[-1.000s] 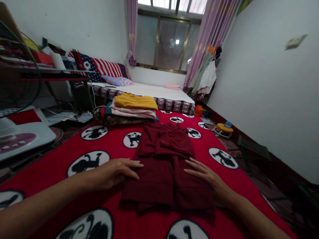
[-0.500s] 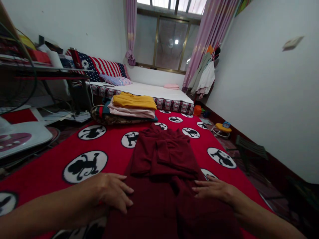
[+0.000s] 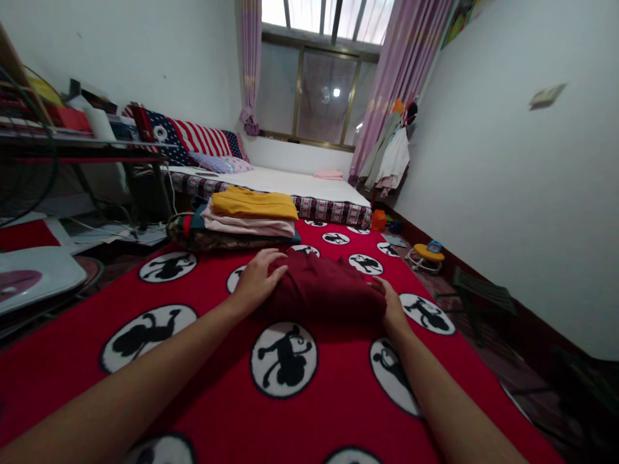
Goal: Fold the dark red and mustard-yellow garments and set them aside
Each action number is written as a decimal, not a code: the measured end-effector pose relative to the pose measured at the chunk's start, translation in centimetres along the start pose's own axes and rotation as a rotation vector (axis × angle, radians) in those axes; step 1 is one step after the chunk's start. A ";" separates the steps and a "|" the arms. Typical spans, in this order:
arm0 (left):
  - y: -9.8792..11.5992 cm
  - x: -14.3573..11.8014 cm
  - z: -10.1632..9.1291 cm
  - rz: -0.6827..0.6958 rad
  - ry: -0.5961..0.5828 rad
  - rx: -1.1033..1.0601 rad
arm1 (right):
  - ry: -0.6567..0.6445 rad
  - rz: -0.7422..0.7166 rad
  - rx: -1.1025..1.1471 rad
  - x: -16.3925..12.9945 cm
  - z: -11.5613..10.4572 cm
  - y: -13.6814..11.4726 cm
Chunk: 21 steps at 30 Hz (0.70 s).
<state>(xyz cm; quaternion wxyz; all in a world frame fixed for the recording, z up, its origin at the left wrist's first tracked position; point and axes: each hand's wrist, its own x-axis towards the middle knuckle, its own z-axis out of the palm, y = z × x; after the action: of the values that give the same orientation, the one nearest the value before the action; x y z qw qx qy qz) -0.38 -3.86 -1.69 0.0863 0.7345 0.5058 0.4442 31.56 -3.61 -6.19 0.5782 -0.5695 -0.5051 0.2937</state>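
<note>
A dark red garment (image 3: 329,290), folded into a compact bundle, lies on the red blanket (image 3: 217,380) with its black-and-white monkey circles. My left hand (image 3: 261,277) grips the bundle's left end, thumb and fingers closed around the cloth. At the right end my right hand (image 3: 391,306) holds the other side, its fingers partly hidden by the fabric. Just beyond my left hand stands a stack of folded clothes, a mustard yellow piece (image 3: 255,203) on top of a pale pink one (image 3: 246,223).
Behind the stack is a low bed (image 3: 290,185) with a white sheet. A cluttered desk (image 3: 91,151) stands at the left. To the right are a small yellow-topped stool (image 3: 428,252) and a dark folding stool (image 3: 483,293), near the wall.
The lower part of the dark red garment, which lay spread toward me, is now folded up away from me. Both hands have moved forward and taken hold of the bundle's ends.
</note>
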 end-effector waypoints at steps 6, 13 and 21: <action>4.7 -3.3 2.1 0.305 -0.210 0.115 | 0.107 -0.186 -0.080 -1.5 -0.6 -3.3; 3.1 -3.5 -0.2 0.117 -0.110 0.304 | -0.073 -0.656 -0.607 -5.1 1.5 -5.8; -0.2 -2.7 -4.1 -0.340 -0.470 0.438 | -0.105 -0.099 -0.849 -2.2 -1.9 -5.3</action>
<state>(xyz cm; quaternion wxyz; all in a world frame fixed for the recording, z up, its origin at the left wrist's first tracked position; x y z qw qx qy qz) -3.75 -7.27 -0.88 0.1134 0.7231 0.6701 0.1235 31.41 -7.25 -1.35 0.2796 -0.7163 -0.6365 0.0604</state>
